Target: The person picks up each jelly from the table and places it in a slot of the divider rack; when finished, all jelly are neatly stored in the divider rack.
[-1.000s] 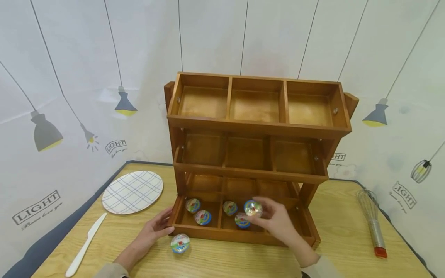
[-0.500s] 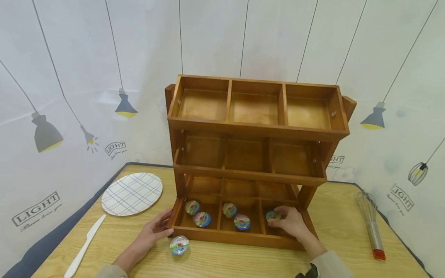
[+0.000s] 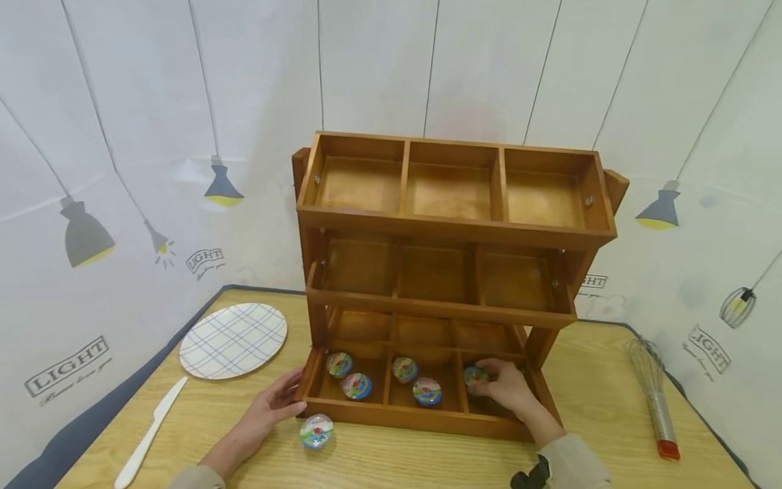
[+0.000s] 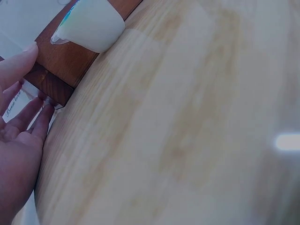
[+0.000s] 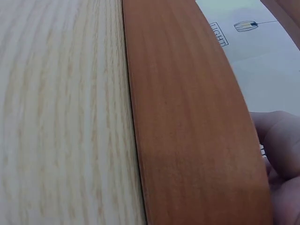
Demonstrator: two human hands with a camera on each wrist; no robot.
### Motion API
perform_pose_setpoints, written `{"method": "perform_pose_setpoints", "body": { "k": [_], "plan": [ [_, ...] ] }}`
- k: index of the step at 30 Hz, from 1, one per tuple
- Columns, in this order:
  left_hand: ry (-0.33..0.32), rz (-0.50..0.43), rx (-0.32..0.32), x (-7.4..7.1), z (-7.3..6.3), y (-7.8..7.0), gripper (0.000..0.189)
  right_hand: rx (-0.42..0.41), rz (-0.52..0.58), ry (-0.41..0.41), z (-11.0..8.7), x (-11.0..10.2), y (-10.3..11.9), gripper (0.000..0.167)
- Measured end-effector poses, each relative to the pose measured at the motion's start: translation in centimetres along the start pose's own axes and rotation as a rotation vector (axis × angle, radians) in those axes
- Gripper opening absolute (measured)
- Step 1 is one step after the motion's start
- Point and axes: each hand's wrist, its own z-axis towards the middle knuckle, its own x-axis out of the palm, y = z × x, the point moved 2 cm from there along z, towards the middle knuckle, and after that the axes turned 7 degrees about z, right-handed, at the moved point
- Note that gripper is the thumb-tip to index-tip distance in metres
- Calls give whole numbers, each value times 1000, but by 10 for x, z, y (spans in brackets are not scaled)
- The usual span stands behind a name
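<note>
A brown wooden three-tier rack [image 3: 427,420] stands on the table, its tiers split into compartments. My right hand [image 3: 507,392] reaches into the bottom tier's right compartment and pinches a small jelly cup [image 3: 473,375] with a colourful lid. Two similar cups [image 3: 356,386] sit in the left compartment and two more cups [image 3: 427,392] in the middle one. My left hand [image 3: 271,407] touches the rack's front left corner, fingers fairly straight along the side. Just in front of that corner, a loose jelly cup [image 4: 91,26] with a white body rests on the table. The right wrist view hides the pinched cup.
On the left lie a round checked plate [image 3: 233,341] and a white knife [image 3: 149,435]. A whisk [image 3: 656,401] with a red-tipped handle lies at the right. Behind the rack hangs a backdrop [image 3: 476,75] printed with lamps.
My right hand has carried the jelly cup rightward from over the middle compartment down into the right one, then shifted it slightly left. The left hand stays at the rack's corner.
</note>
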Motion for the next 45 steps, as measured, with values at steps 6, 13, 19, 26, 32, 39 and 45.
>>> {"method": "perform_pose_setpoints", "body": {
  "k": [6,13,19,26,32,39,45],
  "plan": [
    [17,-4,11,-1,-3,-1,66,-119,-128,-63,-7,1,10,59],
    [34,8,-6,-3,-2,-3,65,-569,11,-130,-46,50,62,36],
    [-5,0,-28,-2,3,-6,66,-807,2,302,-82,119,100,41],
    [12,5,17,-2,-1,-5,65,-504,-6,482,-70,171,97,61],
    [2,4,11,-1,-4,-4,65,-443,160,493,-58,199,95,66],
    [11,5,-14,2,-2,-4,65,-389,276,448,-55,217,97,61],
    [-1,12,-28,1,-2,-4,64,-333,310,398,-54,222,98,56]
  ]
}}
